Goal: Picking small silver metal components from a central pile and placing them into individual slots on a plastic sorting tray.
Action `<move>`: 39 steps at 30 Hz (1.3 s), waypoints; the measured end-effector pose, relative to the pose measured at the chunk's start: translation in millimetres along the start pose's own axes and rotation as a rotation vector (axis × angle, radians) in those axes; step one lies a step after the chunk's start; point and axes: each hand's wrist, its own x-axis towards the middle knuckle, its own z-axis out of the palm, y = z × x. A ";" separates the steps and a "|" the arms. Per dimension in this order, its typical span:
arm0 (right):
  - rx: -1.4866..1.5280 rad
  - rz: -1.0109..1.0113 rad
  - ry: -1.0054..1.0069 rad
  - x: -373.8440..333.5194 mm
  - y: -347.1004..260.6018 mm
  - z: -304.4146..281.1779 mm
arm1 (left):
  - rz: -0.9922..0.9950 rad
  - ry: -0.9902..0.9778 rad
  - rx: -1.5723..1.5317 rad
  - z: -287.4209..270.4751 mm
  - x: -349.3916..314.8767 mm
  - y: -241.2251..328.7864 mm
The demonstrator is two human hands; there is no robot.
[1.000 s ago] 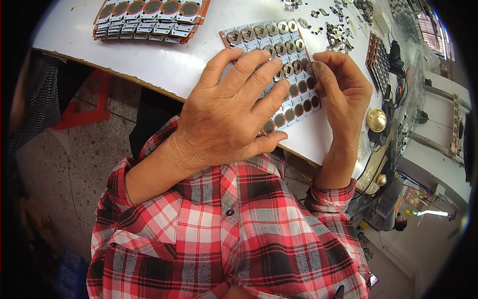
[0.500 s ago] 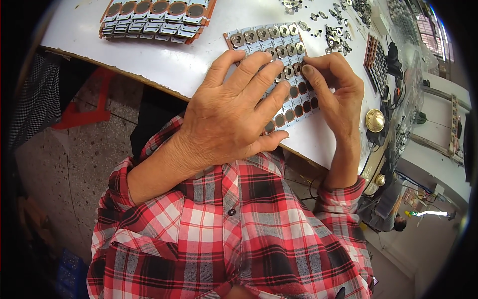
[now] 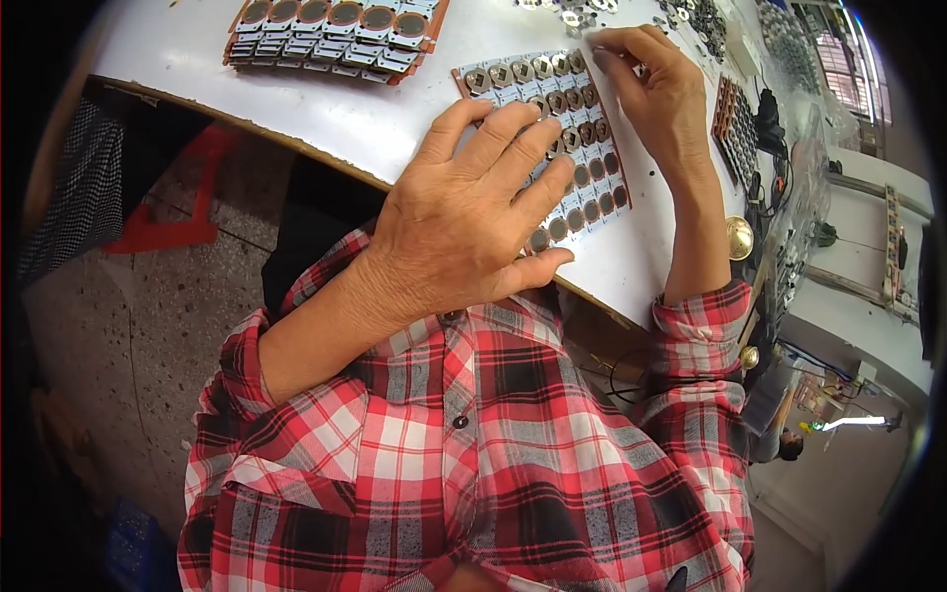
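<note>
A panel of small joined circuit boards [image 3: 619, 185] lies on the white table. Shiny metal clips [image 3: 519, 71] sit in its far rows, while the two rows nearest me show bare dark round pads. Across the panel's left side rests my left hand [image 3: 473, 202], its fingers spread and hiding part of the rows. My right hand [image 3: 663, 94] is beyond the panel's far right corner, beside loose metal clips [image 3: 574, 17]. Its thumb and forefinger are drawn together; whatever is between their tips is too small to make out.
A stack of similar panels [image 3: 335, 44] stands at the far left of the white table [image 3: 296, 113]. Another filled panel [image 3: 735, 128] lies at the right, near cables and a brass-coloured dome [image 3: 739, 238]. A red stool [image 3: 202, 192] is below the table's left edge.
My right hand has left the panel's right edge and moved away from me toward the loose clips. My left hand stays on the panel. The view has shifted slightly.
</note>
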 end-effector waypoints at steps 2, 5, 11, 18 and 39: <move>-0.100 -0.078 0.045 -1.5 4.8 -1.6 | -0.002 0.001 0.003 -0.3 0.3 0.1; -0.182 -0.065 0.030 -10.9 0.6 -7.8 | -0.001 -0.003 0.003 -0.2 0.0 -0.4; -0.169 0.074 -0.030 -55.6 -17.1 -32.7 | -0.016 -0.024 0.028 -2.7 0.6 0.1; 0.250 0.211 0.060 -74.0 -52.2 -16.8 | -0.013 -0.018 0.062 -1.7 0.4 -0.3; 0.340 0.507 0.468 -107.4 -20.8 -23.8 | -0.017 -0.036 0.119 -2.8 5.5 3.8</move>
